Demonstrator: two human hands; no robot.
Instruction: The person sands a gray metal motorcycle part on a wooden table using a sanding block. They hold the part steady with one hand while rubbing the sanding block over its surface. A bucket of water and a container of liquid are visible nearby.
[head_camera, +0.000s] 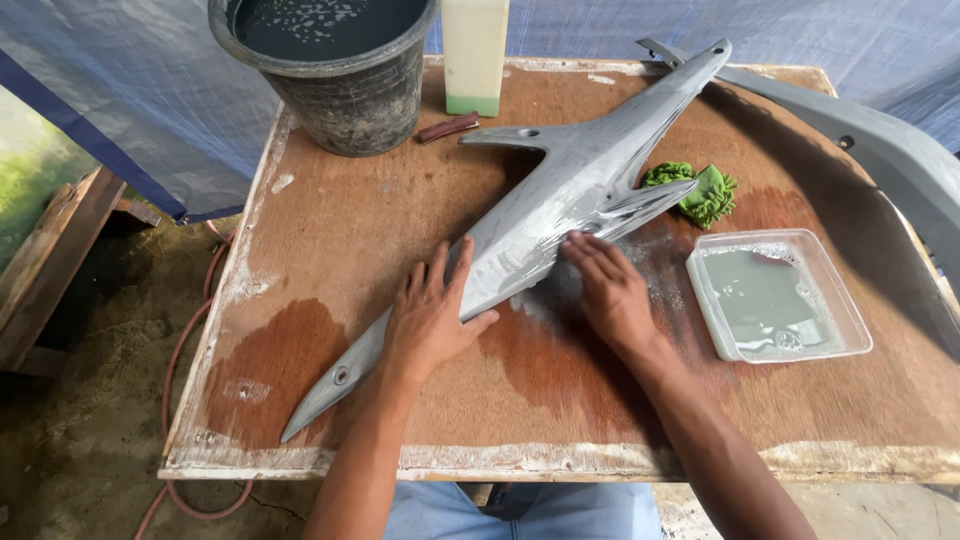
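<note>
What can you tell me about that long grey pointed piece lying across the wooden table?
The grey panel is a long, slim, moulded part, plastic by its look, with forked prongs and small mounting holes near its ends. It lies diagonally on the wet plywood table, one tip toward the near left edge, the other toward the far right. Its surface looks wet and streaked with pale residue. The left hand lies flat on its lower stretch; the right hand has its fingertips on the middle edge.
</note>
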